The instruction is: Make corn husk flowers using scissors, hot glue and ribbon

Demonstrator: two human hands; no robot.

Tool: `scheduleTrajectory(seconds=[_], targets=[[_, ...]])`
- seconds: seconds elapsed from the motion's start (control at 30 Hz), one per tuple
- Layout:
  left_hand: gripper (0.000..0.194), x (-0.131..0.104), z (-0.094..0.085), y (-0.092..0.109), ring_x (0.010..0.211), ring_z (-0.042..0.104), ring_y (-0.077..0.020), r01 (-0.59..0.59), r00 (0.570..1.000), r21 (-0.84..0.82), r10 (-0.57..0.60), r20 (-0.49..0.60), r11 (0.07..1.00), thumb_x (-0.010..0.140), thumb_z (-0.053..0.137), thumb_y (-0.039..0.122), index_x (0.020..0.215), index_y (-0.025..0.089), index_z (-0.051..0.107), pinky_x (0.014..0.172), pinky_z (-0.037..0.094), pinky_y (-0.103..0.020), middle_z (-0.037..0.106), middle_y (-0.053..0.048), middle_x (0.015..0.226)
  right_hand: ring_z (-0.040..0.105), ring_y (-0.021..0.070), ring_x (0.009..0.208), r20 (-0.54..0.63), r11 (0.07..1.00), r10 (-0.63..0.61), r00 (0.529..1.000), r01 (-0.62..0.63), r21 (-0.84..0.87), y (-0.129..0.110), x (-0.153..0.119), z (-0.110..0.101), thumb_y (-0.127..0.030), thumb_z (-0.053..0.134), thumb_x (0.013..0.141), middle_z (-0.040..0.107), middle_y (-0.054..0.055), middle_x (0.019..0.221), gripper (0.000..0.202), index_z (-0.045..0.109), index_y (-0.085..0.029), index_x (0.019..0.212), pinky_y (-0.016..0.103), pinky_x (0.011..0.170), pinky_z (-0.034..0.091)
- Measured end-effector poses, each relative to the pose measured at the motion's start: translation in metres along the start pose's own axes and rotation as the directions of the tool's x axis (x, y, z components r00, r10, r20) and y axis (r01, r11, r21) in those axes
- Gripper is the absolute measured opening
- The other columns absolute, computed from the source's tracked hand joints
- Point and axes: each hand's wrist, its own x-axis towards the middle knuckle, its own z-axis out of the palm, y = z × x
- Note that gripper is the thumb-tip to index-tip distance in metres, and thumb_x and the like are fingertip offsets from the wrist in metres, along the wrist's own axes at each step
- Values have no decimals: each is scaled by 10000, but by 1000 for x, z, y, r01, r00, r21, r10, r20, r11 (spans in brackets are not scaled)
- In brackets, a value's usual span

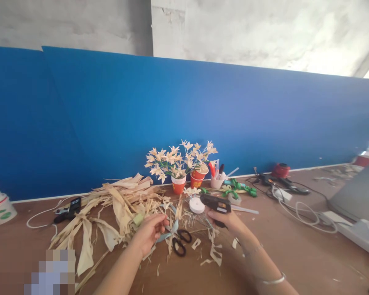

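Observation:
My right hand is wrapped round the grip of a black hot glue gun, whose nozzle points left. Thumb and fingers of my left hand are pinched together; what they hold is too small to make out. Just right of it, scissors with black handles lie on the table with their blades spread. A white round roll sits just left of the glue gun's nozzle. Behind it is a small pale flower. Dried corn husks are heaped beyond and left of my left hand.
Pale husk flowers stand in red paper cups against the blue panel. Beside them is a white cup of pens. Green-wrapped stems lie further right. Cables and a power strip lie right; a white tub stands left.

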Motion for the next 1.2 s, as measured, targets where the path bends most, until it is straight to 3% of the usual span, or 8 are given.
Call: scheduleTrajectory(seconds=[0.1, 0.23, 0.33, 0.9, 1.2], targets=[[138, 1, 0, -4, 439, 486, -41, -26, 1000, 64, 25, 17, 998, 660, 665, 232, 703, 113, 611, 328, 221, -110, 630, -30, 609, 452, 104, 491, 18, 990, 86, 996, -83, -110, 6, 3, 25, -345, 619, 702, 525, -16, 540, 205, 600, -148, 755, 216, 467, 368], [194, 3, 2, -8, 439, 493, -46, -39, 999, 109, 38, 12, 993, 638, 678, 278, 718, 118, 602, 349, 232, -121, 643, -37, 621, 480, 117, 573, 72, 978, -46, 996, 60, -198, 11, 6, 58, -294, 612, 698, 571, -4, 616, 164, 625, -152, 781, 221, 537, 404], [216, 2, 4, -9, 430, 486, -46, -59, 998, 141, 58, 11, 988, 628, 675, 301, 713, 120, 595, 348, 209, -126, 643, -36, 618, 484, 119, 575, 51, 962, -85, 995, 95, -257, 14, 8, 68, -294, 590, 710, 571, -4, 614, 159, 621, -148, 766, 221, 545, 402], [173, 1, 10, -10, 415, 465, -50, -91, 996, 215, 92, 5, 972, 628, 636, 285, 648, 128, 568, 350, 201, -147, 631, -31, 586, 486, 126, 575, -17, 892, -131, 991, 110, -439, 4, 9, 74, -250, 556, 701, 549, 0, 591, 134, 520, -162, 607, 222, 532, 376], [182, 0, 11, -8, 402, 460, -48, -80, 996, 202, 84, -11, 976, 609, 649, 294, 641, 133, 569, 351, 199, -147, 628, -25, 572, 473, 115, 548, 16, 891, -141, 990, 134, -433, 9, 9, 73, -250, 558, 703, 545, -5, 568, 144, 515, -169, 592, 210, 500, 363]])
